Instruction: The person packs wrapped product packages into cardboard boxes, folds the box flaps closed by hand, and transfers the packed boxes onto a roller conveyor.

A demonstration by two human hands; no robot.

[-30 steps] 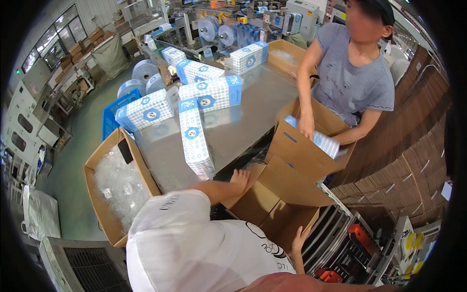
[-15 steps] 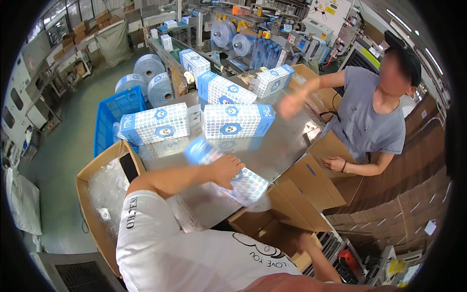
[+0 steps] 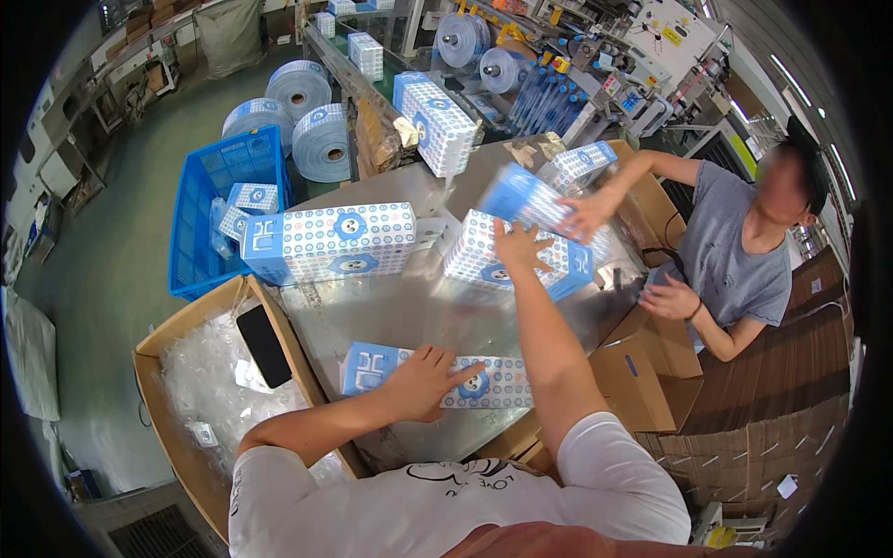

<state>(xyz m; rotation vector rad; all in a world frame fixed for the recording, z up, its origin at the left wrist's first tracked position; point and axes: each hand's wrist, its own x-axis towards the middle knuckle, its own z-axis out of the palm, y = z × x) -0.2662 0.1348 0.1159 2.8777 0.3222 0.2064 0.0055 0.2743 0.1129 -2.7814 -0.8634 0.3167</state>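
Note:
My left hand lies across an oblong white-and-blue wrapped pack at the near table edge, its fingers apart on the upper face. With fingers spread, my right hand rests on top of another such pack farther off. Just beyond it, a co-worker's hand is at a blurred, tilted pack. A further pack sits on the left of the metal table. One more pack is at the far end, where the conveyor meets the table.
A carton of clear plastic with a black phone on it stands at near left. Beyond it are a blue crate and film rolls. An open carton stands at the right, beside the co-worker.
My right hand has come up from the lower right onto the middle pack. The pack under my left hand now lies nearly level along the near edge. The co-worker's hand has reached a pack.

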